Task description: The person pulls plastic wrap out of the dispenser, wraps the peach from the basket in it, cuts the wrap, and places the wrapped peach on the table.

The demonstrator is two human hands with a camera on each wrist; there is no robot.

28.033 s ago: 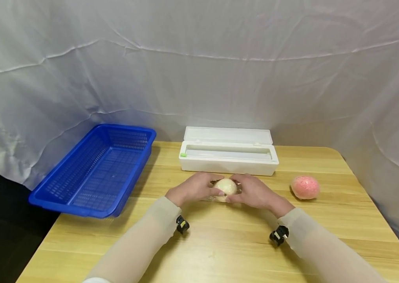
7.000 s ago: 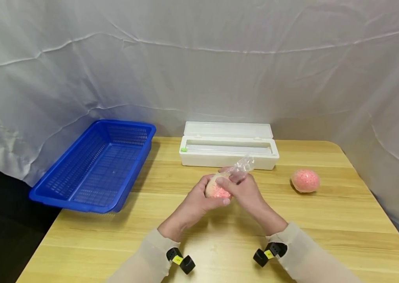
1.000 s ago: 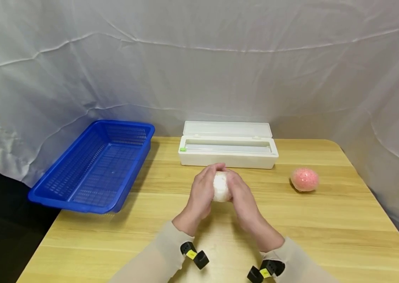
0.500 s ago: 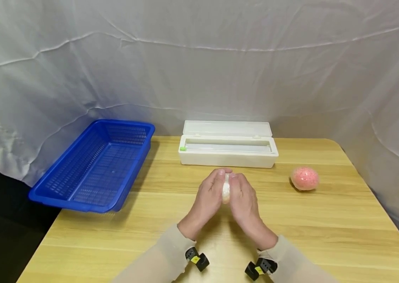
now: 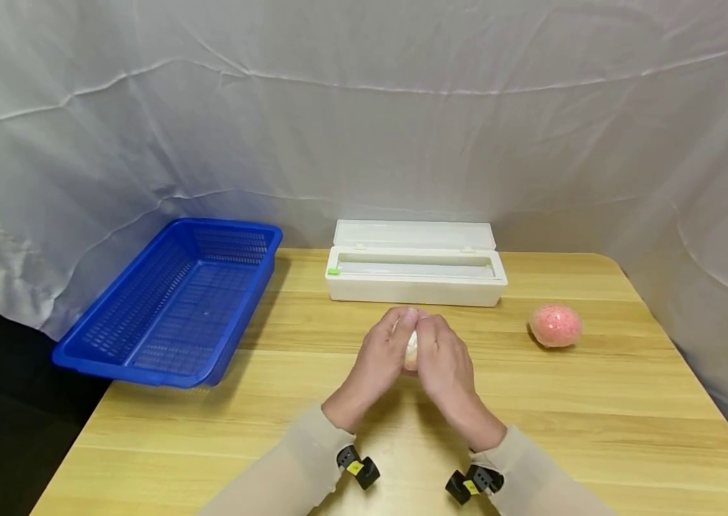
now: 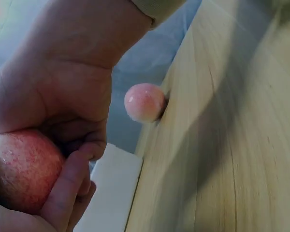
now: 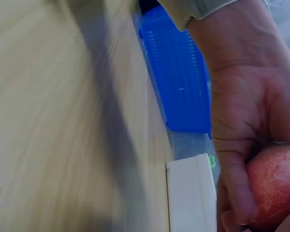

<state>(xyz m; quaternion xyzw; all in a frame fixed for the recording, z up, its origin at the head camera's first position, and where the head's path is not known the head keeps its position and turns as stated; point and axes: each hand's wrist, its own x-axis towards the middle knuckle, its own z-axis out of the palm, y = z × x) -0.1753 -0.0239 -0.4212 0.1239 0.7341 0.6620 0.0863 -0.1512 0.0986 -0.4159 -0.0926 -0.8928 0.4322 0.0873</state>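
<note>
Both hands cup a pink-and-cream peach (image 5: pixel 411 352) in shiny clear film, low over the middle of the table. My left hand (image 5: pixel 380 354) curls round its left side and my right hand (image 5: pixel 446 358) round its right, thumbs close together on top. Only a pale strip shows between them in the head view. From the wrists, the peach's reddish underside (image 6: pixel 26 169) shows among the fingers, with the film glinting on the peach (image 7: pixel 275 186) in the right wrist view. A second glossy pink peach (image 5: pixel 555 325) lies to the right on the table.
Behind the hands stands a white cling film box (image 5: pixel 415 292), lid raised, with a roll inside and a green slider (image 5: pixel 334 271) at its left end. A blue plastic basket (image 5: pixel 235 337) sits at the left, overhanging the table's (image 5: pixel 570 430) edge. A pale curtain hangs behind.
Earlier the peach lay pale side up by the table, then a loose film tail was held at its end. Over the last second the hands have closed in, covering more of it.
</note>
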